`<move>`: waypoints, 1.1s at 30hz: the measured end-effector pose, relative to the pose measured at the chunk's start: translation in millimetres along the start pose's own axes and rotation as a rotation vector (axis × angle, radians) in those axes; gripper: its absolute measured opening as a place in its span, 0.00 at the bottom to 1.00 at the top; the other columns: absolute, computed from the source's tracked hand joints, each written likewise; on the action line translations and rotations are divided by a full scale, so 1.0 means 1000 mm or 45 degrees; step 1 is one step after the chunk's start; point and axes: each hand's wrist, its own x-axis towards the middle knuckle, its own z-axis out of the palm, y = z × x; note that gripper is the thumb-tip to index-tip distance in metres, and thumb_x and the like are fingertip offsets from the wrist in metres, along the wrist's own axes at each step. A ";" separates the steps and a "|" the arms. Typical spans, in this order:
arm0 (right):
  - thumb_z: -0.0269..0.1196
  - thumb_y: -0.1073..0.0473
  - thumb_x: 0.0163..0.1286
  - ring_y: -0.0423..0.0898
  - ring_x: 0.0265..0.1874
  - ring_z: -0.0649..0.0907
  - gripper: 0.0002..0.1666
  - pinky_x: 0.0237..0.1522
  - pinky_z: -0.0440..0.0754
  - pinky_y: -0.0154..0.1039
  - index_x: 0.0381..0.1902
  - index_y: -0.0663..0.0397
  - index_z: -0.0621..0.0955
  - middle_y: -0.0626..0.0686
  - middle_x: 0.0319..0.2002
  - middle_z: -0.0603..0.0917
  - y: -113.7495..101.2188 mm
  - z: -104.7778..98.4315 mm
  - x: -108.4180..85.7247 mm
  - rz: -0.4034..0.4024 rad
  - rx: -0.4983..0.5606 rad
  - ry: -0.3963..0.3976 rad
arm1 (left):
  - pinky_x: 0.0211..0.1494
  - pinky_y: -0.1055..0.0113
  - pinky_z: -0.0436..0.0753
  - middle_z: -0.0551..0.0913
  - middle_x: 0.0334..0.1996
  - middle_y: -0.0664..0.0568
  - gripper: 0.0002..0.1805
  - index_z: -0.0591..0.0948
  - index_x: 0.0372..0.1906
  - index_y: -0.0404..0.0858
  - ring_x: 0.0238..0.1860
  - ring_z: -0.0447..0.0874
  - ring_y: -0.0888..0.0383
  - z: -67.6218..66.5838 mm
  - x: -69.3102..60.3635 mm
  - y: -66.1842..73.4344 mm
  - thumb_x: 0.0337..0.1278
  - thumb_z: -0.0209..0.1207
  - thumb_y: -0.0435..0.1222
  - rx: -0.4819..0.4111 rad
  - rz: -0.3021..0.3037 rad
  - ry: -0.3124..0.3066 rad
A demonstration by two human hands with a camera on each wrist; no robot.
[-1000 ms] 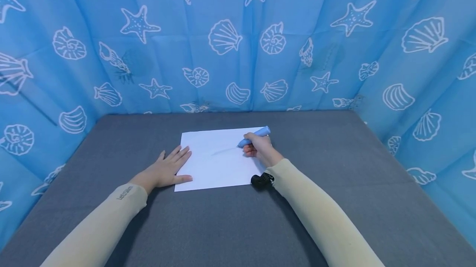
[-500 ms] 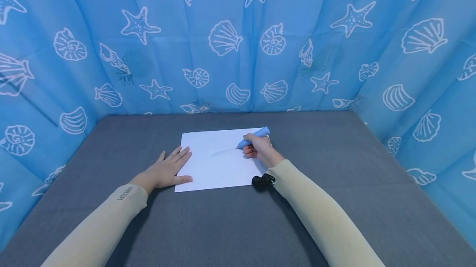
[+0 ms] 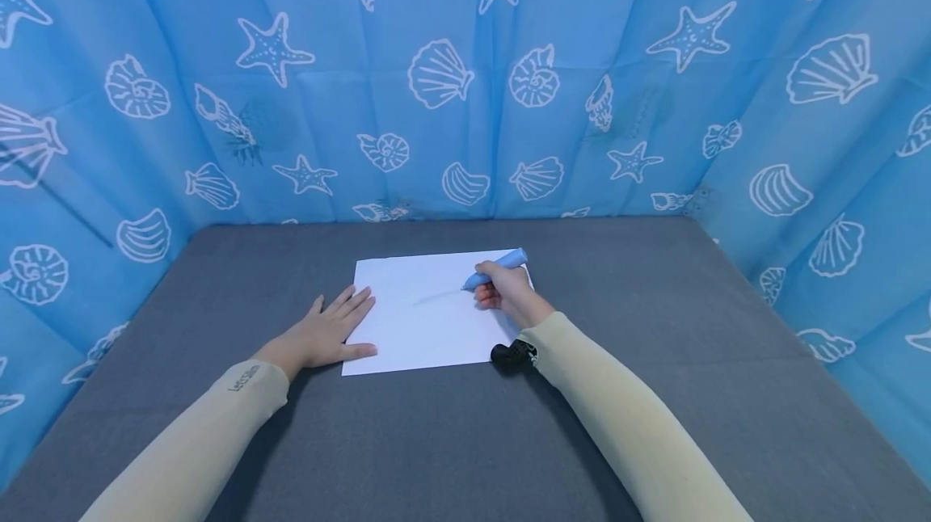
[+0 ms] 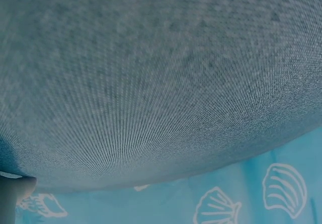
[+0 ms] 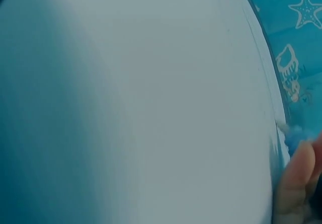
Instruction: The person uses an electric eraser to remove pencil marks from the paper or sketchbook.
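Note:
A white sheet of paper (image 3: 414, 332) lies on the grey cloth of the table. Flat across its left edge rests my left hand (image 3: 323, 334), fingers spread. My right hand (image 3: 509, 291) pinches a thick light-blue pen (image 3: 512, 258) over the right part of the sheet. The pen leans, its back end up to the right and its narrow tip at the paper. Left of the tip runs a faint thin line (image 3: 436, 296). In the right wrist view the pen's tip end (image 5: 294, 135) shows beside the fingers, blurred. Only a dark fingertip (image 4: 17, 189) shows in the left wrist view.
A grey cloth (image 3: 422, 441) covers the table around the paper. Behind and at both sides hangs a blue curtain (image 3: 480, 94) with white shells and starfish. A black device (image 3: 511, 355) sits at my right wrist, over the paper's lower right corner.
The pen tip has shifted very slightly left and down over the paper from the earliest frame. My left hand and the sheet have kept their places.

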 end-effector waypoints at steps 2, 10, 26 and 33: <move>0.62 0.57 0.68 0.40 0.12 0.76 0.13 0.18 0.78 0.32 0.30 0.64 0.79 0.52 0.16 0.77 0.000 0.001 0.000 -0.001 0.002 0.014 | 0.67 0.31 0.38 0.45 0.77 0.42 0.52 0.51 0.77 0.36 0.76 0.36 0.41 -0.001 -0.001 0.000 0.60 0.48 0.67 0.000 -0.006 -0.010; 0.62 0.57 0.67 0.40 0.12 0.75 0.14 0.18 0.78 0.32 0.29 0.63 0.78 0.52 0.16 0.77 0.001 0.002 -0.001 -0.005 -0.003 0.018 | 0.67 0.31 0.38 0.46 0.77 0.42 0.52 0.51 0.77 0.36 0.76 0.36 0.40 0.000 -0.001 -0.001 0.60 0.49 0.67 -0.011 0.000 0.005; 0.62 0.56 0.68 0.40 0.14 0.76 0.14 0.19 0.79 0.32 0.31 0.63 0.79 0.52 0.18 0.78 0.001 0.000 -0.001 -0.002 0.004 0.025 | 0.67 0.30 0.37 0.45 0.77 0.42 0.52 0.51 0.77 0.37 0.76 0.36 0.40 -0.001 -0.001 -0.001 0.60 0.46 0.68 -0.021 -0.005 -0.009; 0.62 0.57 0.67 0.41 0.13 0.76 0.13 0.19 0.79 0.33 0.30 0.64 0.79 0.52 0.17 0.77 0.000 -0.001 -0.002 0.010 0.005 0.020 | 0.67 0.30 0.37 0.45 0.77 0.42 0.53 0.51 0.77 0.37 0.76 0.36 0.40 -0.001 0.000 0.000 0.60 0.47 0.68 -0.035 -0.001 -0.014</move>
